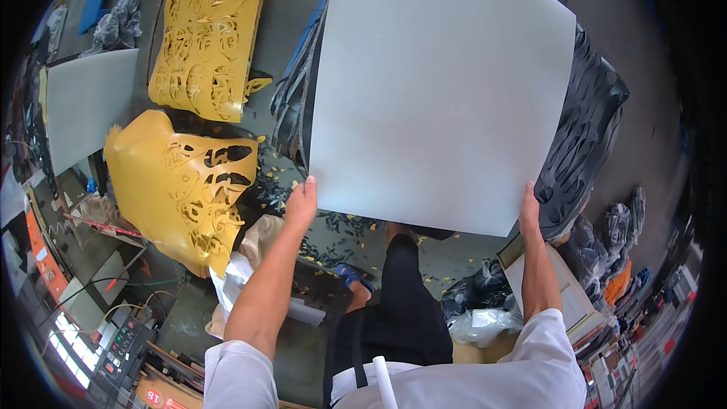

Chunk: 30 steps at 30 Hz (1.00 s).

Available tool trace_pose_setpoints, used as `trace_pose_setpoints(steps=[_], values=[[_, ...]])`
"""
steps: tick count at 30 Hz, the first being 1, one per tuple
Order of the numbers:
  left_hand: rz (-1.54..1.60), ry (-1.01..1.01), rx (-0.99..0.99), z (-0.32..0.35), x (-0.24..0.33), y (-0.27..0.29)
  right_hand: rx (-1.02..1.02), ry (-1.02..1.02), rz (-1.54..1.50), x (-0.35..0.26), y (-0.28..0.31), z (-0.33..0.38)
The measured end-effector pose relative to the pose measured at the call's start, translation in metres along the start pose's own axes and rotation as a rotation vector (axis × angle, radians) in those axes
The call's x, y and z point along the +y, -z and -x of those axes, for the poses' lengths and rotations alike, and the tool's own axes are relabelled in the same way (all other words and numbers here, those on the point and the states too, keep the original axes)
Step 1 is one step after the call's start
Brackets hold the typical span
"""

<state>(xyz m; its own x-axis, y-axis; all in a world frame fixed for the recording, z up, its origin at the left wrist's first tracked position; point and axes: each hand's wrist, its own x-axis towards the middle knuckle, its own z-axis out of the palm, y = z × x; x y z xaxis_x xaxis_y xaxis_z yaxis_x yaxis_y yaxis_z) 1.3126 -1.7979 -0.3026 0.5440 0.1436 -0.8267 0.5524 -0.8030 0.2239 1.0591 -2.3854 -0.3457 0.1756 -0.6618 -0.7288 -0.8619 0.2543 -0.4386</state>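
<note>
A large, smooth, pale grey sheet spreads out in front of me, nearly square and slightly bowed. My left hand is closed on its left edge close to the lower corner, thumb on top. On the opposite edge my right hand grips it the same way, with the fingers partly hidden behind it. Black sheeting with cut-out slots lies beyond the sheet and shows past both its sides. What is directly under the sheet is hidden.
Yellow sheets with cut-out shapes, one flat and one curled, lie to the left. Small black and yellow scraps litter the floor. A button control box stands at lower left, clear plastic bags at lower right.
</note>
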Motion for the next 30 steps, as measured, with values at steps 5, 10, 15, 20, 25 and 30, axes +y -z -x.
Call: trace_pose_setpoints(steps=[5, 10, 15, 20, 25, 30], values=[[-0.049, -0.034, 0.0, 0.004, 0.014, 0.008, -0.115, 0.111, 0.084, -0.025, 0.012, 0.031], [-0.2, -0.145, -0.101, 0.022, 0.005, 0.04, -0.03, 0.217, 0.326, -0.056, 0.059, 0.101], [-0.056, -0.133, -0.196, 0.135, -0.007, 0.112, 0.026, 0.226, 0.271, -0.066, 0.111, 0.198], [0.014, 0.092, -0.529, 0.299, 0.01, 0.196, -0.215, -0.028, 0.109, -0.079, 0.199, 0.329], [0.759, 0.167, -0.584, 0.22, 0.028, 0.139, -0.261, -0.334, 0.006, -0.072, 0.173, 0.214], [0.137, 0.119, -0.204, 0.183, 0.009, 0.072, -0.29, -0.248, -0.149, -0.035, 0.144, 0.161]])
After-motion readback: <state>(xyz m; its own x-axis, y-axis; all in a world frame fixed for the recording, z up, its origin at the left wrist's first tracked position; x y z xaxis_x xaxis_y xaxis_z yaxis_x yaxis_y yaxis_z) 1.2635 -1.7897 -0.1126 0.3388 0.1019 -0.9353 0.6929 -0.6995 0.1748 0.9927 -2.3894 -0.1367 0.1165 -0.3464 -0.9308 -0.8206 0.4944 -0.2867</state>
